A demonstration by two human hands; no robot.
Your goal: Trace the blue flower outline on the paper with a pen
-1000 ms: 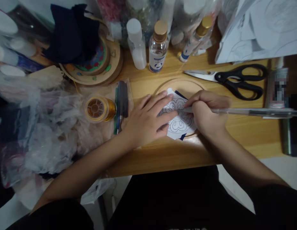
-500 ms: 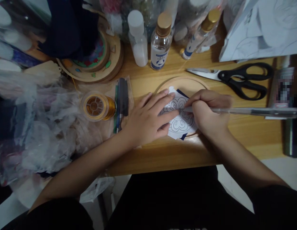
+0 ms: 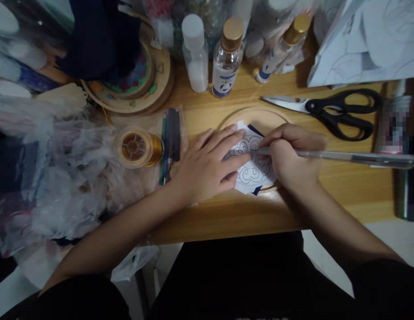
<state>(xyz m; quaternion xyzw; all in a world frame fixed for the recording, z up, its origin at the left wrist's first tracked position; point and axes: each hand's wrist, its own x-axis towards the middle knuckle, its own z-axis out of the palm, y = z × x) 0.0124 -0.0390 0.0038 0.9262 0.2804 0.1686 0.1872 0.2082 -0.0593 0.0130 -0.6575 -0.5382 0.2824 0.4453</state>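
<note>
A white paper (image 3: pixel 250 173) printed with a flower outline lies over a dark blue sheet (image 3: pixel 257 191), whose corners stick out. Both rest on a round wooden disc (image 3: pixel 238 116). My left hand (image 3: pixel 210 166) is spread flat, its fingertips pressing on the paper's left part. In my right hand (image 3: pixel 293 155) is a slim grey pen (image 3: pixel 353 156), gripped between thumb and fingers. Its tip meets the paper near the middle of the flower, close to my left index finger. My right fingers partly cover the drawing's right side.
Black-handled scissors (image 3: pixel 343 109) lie behind my right hand. Several bottles, among them a gold-capped bottle (image 3: pixel 227 62), stand at the back. To the left are a spool of golden thread (image 3: pixel 140 146), pens (image 3: pixel 171 138) and crumpled plastic bags (image 3: pixel 70 178). Papers (image 3: pixel 370 49) fill the back right.
The pen's far end has dipped slightly, its tip staying near the flower's centre. My left hand keeps its place on the paper. The whole view has shifted a little.
</note>
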